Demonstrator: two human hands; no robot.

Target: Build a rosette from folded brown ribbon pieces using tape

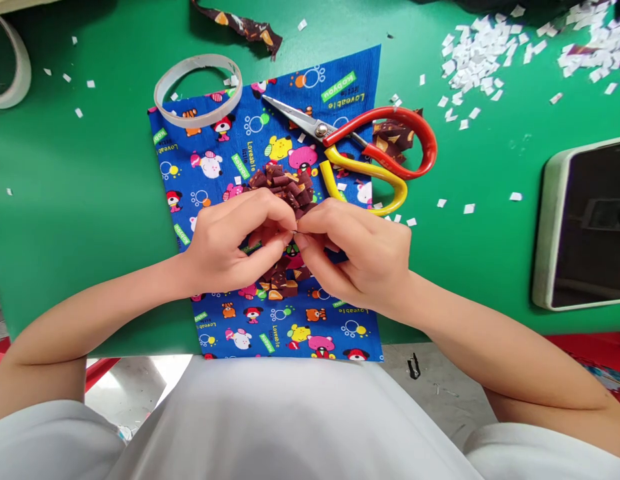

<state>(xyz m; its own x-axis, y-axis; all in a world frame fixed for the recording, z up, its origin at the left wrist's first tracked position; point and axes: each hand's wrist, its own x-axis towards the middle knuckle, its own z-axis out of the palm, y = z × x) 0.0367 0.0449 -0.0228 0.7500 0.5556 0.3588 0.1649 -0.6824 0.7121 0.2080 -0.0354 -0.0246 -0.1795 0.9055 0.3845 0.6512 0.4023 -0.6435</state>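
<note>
My left hand and my right hand meet fingertip to fingertip, both closed in a pinch. Whatever sits between the fingertips is too small and covered to make out. Under and around them lie small dark brown patterned pieces, with more of these below the fingers. The pieces rest on a blue cloth printed with cartoon animals. Just above my right hand lie scissors with one red and one yellow handle, blades slightly apart and pointing left.
A pale ring lies on the cloth's upper left, another ring further left. Brown patterned scraps lie at the top and beside the scissors. White paper bits pile at upper right on the green table. A dark-screened device sits right.
</note>
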